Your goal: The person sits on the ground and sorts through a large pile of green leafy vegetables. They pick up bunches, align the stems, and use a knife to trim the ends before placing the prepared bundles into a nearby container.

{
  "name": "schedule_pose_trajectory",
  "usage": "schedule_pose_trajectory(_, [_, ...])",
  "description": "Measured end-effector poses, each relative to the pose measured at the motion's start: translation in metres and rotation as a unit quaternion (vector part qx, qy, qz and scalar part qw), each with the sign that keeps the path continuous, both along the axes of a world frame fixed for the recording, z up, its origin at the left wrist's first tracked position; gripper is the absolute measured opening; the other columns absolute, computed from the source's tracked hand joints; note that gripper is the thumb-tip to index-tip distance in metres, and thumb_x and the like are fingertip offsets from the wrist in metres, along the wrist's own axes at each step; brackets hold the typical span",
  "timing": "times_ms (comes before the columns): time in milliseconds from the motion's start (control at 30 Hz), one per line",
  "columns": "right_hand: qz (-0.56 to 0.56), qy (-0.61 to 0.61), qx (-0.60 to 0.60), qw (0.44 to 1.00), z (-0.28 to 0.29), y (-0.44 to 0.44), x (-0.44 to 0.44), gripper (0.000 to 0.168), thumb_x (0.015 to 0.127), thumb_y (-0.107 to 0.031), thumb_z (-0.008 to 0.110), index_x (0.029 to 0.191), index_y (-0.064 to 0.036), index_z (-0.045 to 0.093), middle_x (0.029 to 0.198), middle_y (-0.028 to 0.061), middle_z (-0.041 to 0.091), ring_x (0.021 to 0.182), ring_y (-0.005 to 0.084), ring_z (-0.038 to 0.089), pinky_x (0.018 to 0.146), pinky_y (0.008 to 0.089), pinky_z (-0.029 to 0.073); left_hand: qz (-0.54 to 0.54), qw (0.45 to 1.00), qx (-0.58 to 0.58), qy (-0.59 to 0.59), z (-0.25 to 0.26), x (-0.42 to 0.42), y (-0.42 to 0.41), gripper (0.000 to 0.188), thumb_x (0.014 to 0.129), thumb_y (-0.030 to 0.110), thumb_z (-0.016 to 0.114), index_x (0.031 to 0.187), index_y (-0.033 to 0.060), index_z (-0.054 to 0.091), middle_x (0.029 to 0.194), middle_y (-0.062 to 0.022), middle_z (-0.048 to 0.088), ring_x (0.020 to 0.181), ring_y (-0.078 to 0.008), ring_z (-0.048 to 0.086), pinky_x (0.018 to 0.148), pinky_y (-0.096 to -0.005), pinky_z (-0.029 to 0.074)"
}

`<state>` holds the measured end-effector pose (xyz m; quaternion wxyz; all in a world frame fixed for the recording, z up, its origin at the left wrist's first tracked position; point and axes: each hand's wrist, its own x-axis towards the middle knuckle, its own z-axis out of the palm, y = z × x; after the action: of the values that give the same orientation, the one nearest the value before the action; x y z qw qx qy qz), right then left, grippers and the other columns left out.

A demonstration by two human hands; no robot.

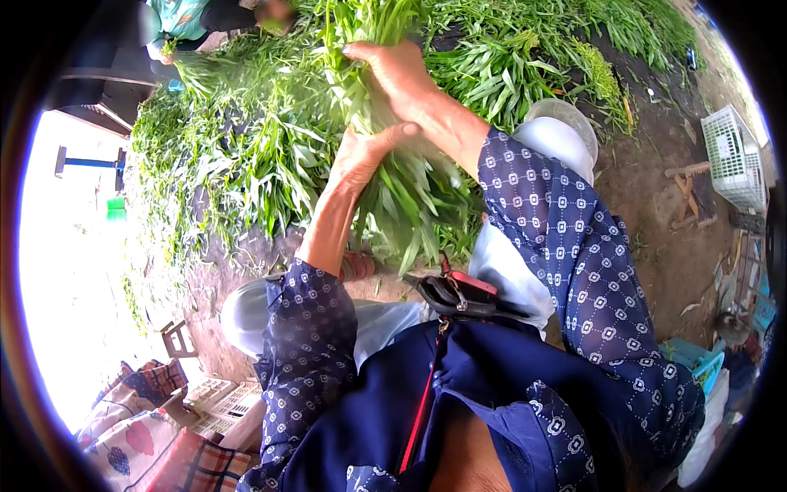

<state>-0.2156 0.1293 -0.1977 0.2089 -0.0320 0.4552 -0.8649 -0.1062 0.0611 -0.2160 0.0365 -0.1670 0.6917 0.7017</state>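
My right hand [396,77] is closed around a thick bunch of long-leaved greens [412,203], which look like water spinach. Just below it, my left hand [363,154] wraps the same bunch, its thumb lying across the stems. Pale stems stick up past my right hand, while the leaves hang down over my lap and blur slightly. More greens [276,172] lie heaped on the ground under and beyond both hands. A small black pouch [452,298] on a red strap rests at my waist, with a red phone-like item [473,283] at it.
At the upper left a co-worker [178,21] holds another bunch [200,67]. White plastic crates [735,157] and a small folding stool [692,194] stand at the right. A blue basket [695,360] is behind my right elbow. Printed cloth [132,440] and pale crates [224,406] lie lower left.
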Motion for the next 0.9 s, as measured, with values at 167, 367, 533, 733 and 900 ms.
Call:
schedule_pose_trajectory(167, [0.042,-0.124,-0.112,0.985,0.008,0.003,0.001,0.024,0.076,-0.005,0.071,0.098,0.001,0.062,0.088,0.0104,0.064,0.080,0.0221,0.062,0.073,0.0384,0.054,-0.007,0.999,-0.027,0.022,0.015,0.011,-0.004,0.038,0.074,0.017,0.075,0.105,-0.0004,0.062,0.089,-0.0081,0.067,0.071,-0.0166,0.066,0.067,-0.0291,0.054])
schedule_pose_trajectory(367, [0.033,-0.160,-0.105,0.981,0.007,0.000,-0.004,0.026,0.075,-0.007,0.072,0.097,0.001,0.062,0.088,0.0108,0.063,0.078,0.0228,0.061,0.073,0.0382,0.052,0.029,0.999,0.019,0.020,-0.010,0.010,0.010,0.041,0.073,0.023,0.075,0.105,-0.0005,0.062,0.087,-0.0067,0.067,0.070,-0.0153,0.063,0.064,-0.0290,0.052])
schedule_pose_trajectory(533, [0.018,-0.179,-0.019,0.983,0.020,0.009,-0.001,0.035,0.071,-0.013,0.076,0.102,0.001,0.064,0.103,0.0143,0.062,0.102,0.0261,0.055,0.085,0.0403,0.046,0.087,0.992,0.093,0.022,-0.022,0.011,0.025,0.039,0.073,0.021,0.072,0.103,-0.0011,0.062,0.082,-0.0076,0.066,0.066,-0.0163,0.063,0.061,-0.0286,0.052])
schedule_pose_trajectory(733, [0.066,-0.254,-0.031,0.965,0.019,0.009,-0.003,0.035,0.073,-0.008,0.072,0.101,0.003,0.054,0.095,0.0176,0.057,0.084,0.0276,0.058,0.073,0.0454,0.051,0.123,0.985,0.110,0.045,-0.030,0.019,0.029,0.027,0.080,0.020,0.066,0.097,-0.0007,0.064,0.079,-0.0092,0.067,0.064,-0.0189,0.064,0.063,-0.0296,0.054])
schedule_pose_trajectory(900, [0.090,-0.254,-0.123,0.955,0.009,0.012,-0.009,0.023,0.083,-0.015,0.066,0.099,-0.002,0.055,0.090,0.0131,0.060,0.077,0.0263,0.059,0.064,0.0450,0.052,0.027,0.996,0.047,-0.072,0.005,0.019,-0.003,0.030,0.073,0.017,0.072,0.096,-0.0009,0.064,0.077,-0.0108,0.067,0.062,-0.0188,0.063,0.060,-0.0289,0.051])
